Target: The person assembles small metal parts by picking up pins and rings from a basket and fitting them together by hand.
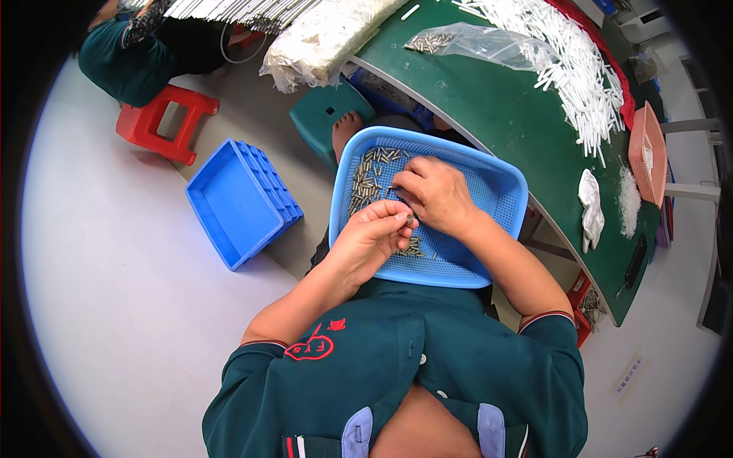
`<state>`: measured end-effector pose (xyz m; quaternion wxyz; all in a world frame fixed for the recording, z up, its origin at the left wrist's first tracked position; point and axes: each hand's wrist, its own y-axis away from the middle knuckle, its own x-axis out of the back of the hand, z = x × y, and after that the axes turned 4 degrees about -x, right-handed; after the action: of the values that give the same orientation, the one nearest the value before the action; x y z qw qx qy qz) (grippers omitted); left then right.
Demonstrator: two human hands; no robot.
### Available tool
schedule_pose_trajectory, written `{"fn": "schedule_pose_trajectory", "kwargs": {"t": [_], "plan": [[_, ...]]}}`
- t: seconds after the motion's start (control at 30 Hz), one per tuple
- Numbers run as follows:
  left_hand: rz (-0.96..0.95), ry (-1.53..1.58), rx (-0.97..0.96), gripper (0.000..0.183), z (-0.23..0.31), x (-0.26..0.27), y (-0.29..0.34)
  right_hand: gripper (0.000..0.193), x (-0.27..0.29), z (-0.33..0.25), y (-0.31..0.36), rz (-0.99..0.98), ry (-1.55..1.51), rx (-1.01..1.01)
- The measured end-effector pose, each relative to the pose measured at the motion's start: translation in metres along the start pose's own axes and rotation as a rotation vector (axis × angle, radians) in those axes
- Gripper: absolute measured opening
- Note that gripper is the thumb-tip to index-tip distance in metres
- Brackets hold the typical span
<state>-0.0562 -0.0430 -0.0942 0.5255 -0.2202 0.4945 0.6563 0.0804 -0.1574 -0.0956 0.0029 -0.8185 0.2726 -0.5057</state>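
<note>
On my lap rests a blue plastic basket [510,179] with perforated walls. Many short metal pins [366,177] lie along its left side, with more near the front under my hands. My left hand [370,238] is closed over the basket, thumb and forefinger pinching a small dull metal piece [410,219]. Just beyond it, my right hand [437,195] reaches in with curled fingers. Its fingertips are close to the pins and a small dark piece; what they grip, if anything, is too small to make out.
A green table [489,107] curves along the right, bearing a heap of white sticks [584,99], a clear bag [489,47] and a white glove [590,210]. To the left stand blue bins [243,202], a red stool [164,126] and a seated person [126,65]. A green stool [324,114] is ahead.
</note>
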Motion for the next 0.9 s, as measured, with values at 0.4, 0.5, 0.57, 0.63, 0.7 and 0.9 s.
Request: {"fn": "schedule_pose_trajectory", "kwargs": {"t": [0.4,0.5,0.57,0.63,0.7,0.9], "plan": [[0.018,0.059,-0.137,0.008,0.002,0.000,0.000,0.010,0.024,-0.013,0.005,-0.061,-0.455,-0.386],[0.019,0.042,-0.147,0.008,0.002,-0.001,0.000,0.010,0.039,-0.021,0.015,-0.111,-0.546,-0.388],[0.024,0.028,-0.146,0.008,0.002,-0.002,-0.001,0.010,0.043,-0.025,0.018,-0.138,-0.556,-0.379],[0.048,-0.012,-0.145,0.007,0.001,-0.003,-0.001,0.010,0.044,-0.030,0.019,-0.125,-0.538,-0.358],[0.044,-0.040,-0.144,0.007,0.001,-0.003,0.000,0.009,0.043,-0.032,0.019,-0.113,-0.487,-0.344],[0.038,-0.118,-0.178,0.007,-0.001,-0.004,0.001,0.010,0.042,-0.036,0.019,-0.081,-0.363,-0.258]]}}
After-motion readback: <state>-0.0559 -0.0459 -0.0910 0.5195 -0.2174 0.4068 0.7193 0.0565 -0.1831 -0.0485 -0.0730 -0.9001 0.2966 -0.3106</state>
